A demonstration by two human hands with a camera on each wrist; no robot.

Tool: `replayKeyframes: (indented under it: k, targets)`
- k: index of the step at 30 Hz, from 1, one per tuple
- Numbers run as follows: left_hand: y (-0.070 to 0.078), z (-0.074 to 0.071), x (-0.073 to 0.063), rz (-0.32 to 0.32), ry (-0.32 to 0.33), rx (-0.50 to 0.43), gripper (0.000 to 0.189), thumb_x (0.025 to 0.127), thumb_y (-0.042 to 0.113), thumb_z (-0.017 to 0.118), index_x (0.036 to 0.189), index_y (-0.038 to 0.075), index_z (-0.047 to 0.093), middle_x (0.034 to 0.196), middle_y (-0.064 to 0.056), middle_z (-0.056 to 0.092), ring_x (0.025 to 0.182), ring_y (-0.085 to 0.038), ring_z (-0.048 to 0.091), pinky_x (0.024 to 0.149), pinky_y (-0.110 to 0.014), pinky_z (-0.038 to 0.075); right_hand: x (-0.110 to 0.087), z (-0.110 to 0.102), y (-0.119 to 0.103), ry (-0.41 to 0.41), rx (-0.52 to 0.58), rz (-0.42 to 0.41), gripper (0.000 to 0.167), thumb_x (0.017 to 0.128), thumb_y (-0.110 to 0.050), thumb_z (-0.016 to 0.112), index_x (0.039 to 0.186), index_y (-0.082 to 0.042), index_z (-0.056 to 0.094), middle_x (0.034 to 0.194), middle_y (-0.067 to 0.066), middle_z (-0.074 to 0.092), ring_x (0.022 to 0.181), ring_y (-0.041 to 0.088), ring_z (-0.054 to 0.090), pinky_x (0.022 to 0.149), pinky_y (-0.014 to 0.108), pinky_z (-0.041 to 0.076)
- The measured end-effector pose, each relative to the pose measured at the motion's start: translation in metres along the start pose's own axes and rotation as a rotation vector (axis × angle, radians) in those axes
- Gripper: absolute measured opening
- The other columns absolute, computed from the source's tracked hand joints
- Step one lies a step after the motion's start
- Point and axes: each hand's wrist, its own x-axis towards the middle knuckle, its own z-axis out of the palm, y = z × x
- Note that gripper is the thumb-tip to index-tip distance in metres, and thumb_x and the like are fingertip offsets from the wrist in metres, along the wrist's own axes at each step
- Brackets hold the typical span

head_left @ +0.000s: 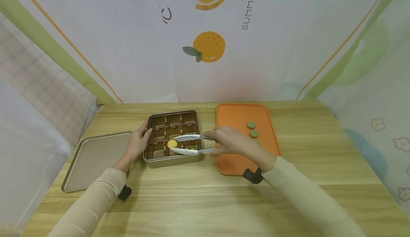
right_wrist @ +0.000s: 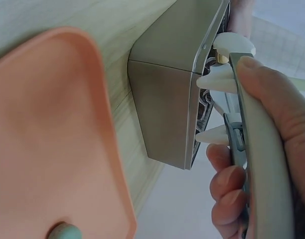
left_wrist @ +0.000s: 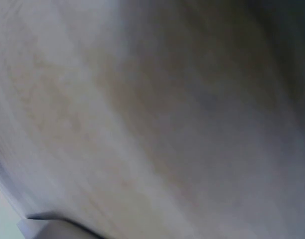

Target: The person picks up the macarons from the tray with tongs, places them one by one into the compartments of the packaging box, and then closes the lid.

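My right hand [head_left: 229,141] grips white-tipped kitchen tongs [head_left: 189,152] from the right. Between the tong tips is a small round yellow cake-like piece [head_left: 172,144], over the front part of a square metal tin [head_left: 174,161]. A brown plastic insert [head_left: 173,119] divides the tin into several compartments; the tongs partly cover the front ones. My left hand [head_left: 137,143] holds the tin's left side, its thumb at the rim. In the right wrist view, the tongs reach over the tin's edge. The left wrist view is too blurred to show that hand.
Right of the tin lies an orange tray [head_left: 234,164] with several small round green pieces [head_left: 251,125], one partly behind the right forearm. A flat metal lid [head_left: 99,158] lies on the table at left. Behind the table hangs a printed cloth [head_left: 256,66].
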Motion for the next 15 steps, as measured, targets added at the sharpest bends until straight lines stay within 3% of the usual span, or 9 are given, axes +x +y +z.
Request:
replayKeyframes:
  k: [2,5,7,9,10,12,15]
  targets:
    - [-0.0002,0.0002,0.0003,0.004,0.004,0.007,0.052,0.102,0.023,0.040,0.148,0.003,0.025,0.146,-0.023,0.031,0.050,-0.016,0.033,0.069,-0.040,0.041,0.0020,0.0000,-0.0001,-0.005,-0.003,-0.004,0.056,0.076,-0.032,0.078,0.124,-0.010,0.060,0.077,0.005,0.062,0.058,0.007,0.046,0.050,0.018,0.036]
    - [-0.0005,0.0001,0.0002,0.006,0.005,0.008,0.052,0.102,0.024,0.040,0.147,0.002,0.025,0.146,-0.022,0.031,0.055,-0.021,0.039,0.072,-0.041,0.041,0.0037,0.0001,-0.0002,-0.015,-0.004,-0.001,0.056,0.076,-0.033,0.078,0.125,-0.010,0.060,0.080,0.006,0.063,0.059,0.007,0.048,0.050,0.018,0.038]
    - [-0.0009,-0.0001,0.0002,0.003,-0.002,-0.004,0.053,0.102,0.025,0.039,0.148,0.002,0.024,0.148,-0.021,0.029,0.068,-0.029,0.049,0.077,-0.044,0.041,0.0040,0.0000,-0.0003,-0.021,-0.004,0.004,0.058,0.077,-0.033,0.078,0.126,-0.010,0.059,0.081,0.007,0.063,0.059,0.007,0.048,0.050,0.018,0.038]
    - [-0.0010,-0.0002,0.0002,-0.002,-0.011,-0.015,0.053,0.102,0.024,0.039,0.148,0.002,0.023,0.149,-0.020,0.027,0.094,-0.037,0.054,0.087,-0.047,0.041,0.0039,0.0004,-0.0003,-0.022,-0.002,0.009,0.059,0.077,-0.034,0.078,0.127,-0.010,0.059,0.081,0.008,0.063,0.059,0.008,0.048,0.050,0.018,0.038]
    - [-0.0012,-0.0002,0.0002,-0.003,-0.013,-0.018,0.053,0.103,0.024,0.039,0.148,0.002,0.022,0.149,-0.020,0.027,0.109,-0.038,0.052,0.094,-0.048,0.040,0.0037,0.0006,-0.0004,-0.020,-0.003,0.012,0.059,0.077,-0.034,0.078,0.127,-0.010,0.059,0.080,0.008,0.063,0.058,0.008,0.047,0.050,0.018,0.037]
    - [-0.0014,-0.0002,0.0004,-0.010,-0.019,-0.029,0.053,0.102,0.023,0.039,0.148,0.003,0.022,0.150,-0.019,0.025,0.123,-0.038,0.043,0.099,-0.050,0.036,0.0035,0.0016,-0.0003,-0.016,-0.002,0.021,0.061,0.076,-0.035,0.078,0.128,-0.010,0.058,0.079,0.007,0.062,0.056,0.007,0.046,0.049,0.017,0.036]
    - [-0.0014,0.0000,0.0003,-0.011,-0.017,-0.028,0.053,0.102,0.023,0.039,0.148,0.003,0.022,0.150,-0.019,0.026,0.129,-0.039,0.039,0.103,-0.051,0.034,0.0029,0.0031,0.0000,-0.007,-0.003,0.028,0.063,0.075,-0.035,0.079,0.129,-0.010,0.058,0.077,0.006,0.060,0.054,0.008,0.043,0.048,0.017,0.034]
